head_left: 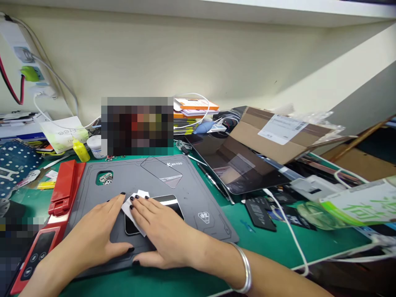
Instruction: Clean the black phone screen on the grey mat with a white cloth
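- My right hand [161,231] lies flat and open, fingers together, pressing down on a white sheet [134,210], which could be paper or cloth; I can't tell which. It isn't gripping anything, and a silver bangle [243,268] sits on my wrist.
- My left hand [93,235] is also open and flat, resting on the mat, with its fingertips just beside the sheet or touching its edge.
- The sheet lies crumpled on a glossy black panel [165,204] with rounded corners. The panel sits between my hands, and my right hand and the sheet hide most of it, so I can't make out what it is.
- Under all this is a grey WKTOO mat [201,181] with a cut-out window at its far left.
- A red plastic holder [63,185] runs along the mat's left edge, and its lower end is cut off by the frame.
- Beyond the mat, a yellow bottle [81,150] stands near a white tub [95,146].
- A pixelated block [136,126] hides whatever lies behind the mat, and another [15,243] covers the lower left.
- To the right, a dark tablet [238,165] leans under a cardboard box [278,136] on the green table [272,243].
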`<state>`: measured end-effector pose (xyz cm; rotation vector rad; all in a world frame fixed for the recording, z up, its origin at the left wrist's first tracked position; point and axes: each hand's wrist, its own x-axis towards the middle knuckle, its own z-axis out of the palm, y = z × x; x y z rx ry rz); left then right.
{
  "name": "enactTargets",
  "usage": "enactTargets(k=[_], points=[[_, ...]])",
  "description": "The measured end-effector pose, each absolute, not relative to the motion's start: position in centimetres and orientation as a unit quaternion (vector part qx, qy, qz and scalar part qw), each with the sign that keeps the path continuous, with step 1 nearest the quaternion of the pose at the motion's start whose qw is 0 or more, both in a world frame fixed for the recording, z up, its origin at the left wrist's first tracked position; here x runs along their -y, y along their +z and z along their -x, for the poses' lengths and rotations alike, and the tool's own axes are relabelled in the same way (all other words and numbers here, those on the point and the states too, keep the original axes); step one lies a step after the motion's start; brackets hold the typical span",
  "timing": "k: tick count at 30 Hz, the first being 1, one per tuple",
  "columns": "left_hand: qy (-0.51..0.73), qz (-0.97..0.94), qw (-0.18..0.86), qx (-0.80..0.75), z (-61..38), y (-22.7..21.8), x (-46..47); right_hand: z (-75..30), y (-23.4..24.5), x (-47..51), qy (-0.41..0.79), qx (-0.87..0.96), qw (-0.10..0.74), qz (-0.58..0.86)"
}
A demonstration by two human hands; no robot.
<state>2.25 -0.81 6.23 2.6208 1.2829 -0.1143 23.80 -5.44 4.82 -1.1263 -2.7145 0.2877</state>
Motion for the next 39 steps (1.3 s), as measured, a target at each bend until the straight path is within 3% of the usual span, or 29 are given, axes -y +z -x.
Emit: enactTargets(k=[16, 20, 25, 31, 36, 39], points=[[-0.018, -0.897, 0.106, -0.429, -2.0, 5.9, 0.7, -23.2, 4.8, 5.9, 0.069, 0.929, 0.082, 0.354], [-0.010, -0.898, 0.104, -0.428, -2.0, 6.0, 0.8, -23.3, 5.0, 6.0, 0.060, 0.903, 0.056, 0.422], [-0.016, -0.900, 0.106, -0.423, -2.0, 6.0, 0.8, -23.1, 5.0, 6.4, 0.019, 0.936, 0.085, 0.341], [-0.038, -0.894, 0.110, -0.433, -2.1, 6.1, 0.8, -22.5, 3.8, 7.1, -0.057, 0.879, 0.043, 0.472], [-0.015, -0.900, 0.112, -0.421, -2.0, 6.0, 0.8, -22.2, 4.0, 7.2, -0.048, 0.928, 0.082, 0.359], [-0.013, -0.900, 0.111, -0.421, -2.1, 6.1, 0.9, -22.1, 3.9, 6.9, -0.033, 0.925, 0.089, 0.367]])
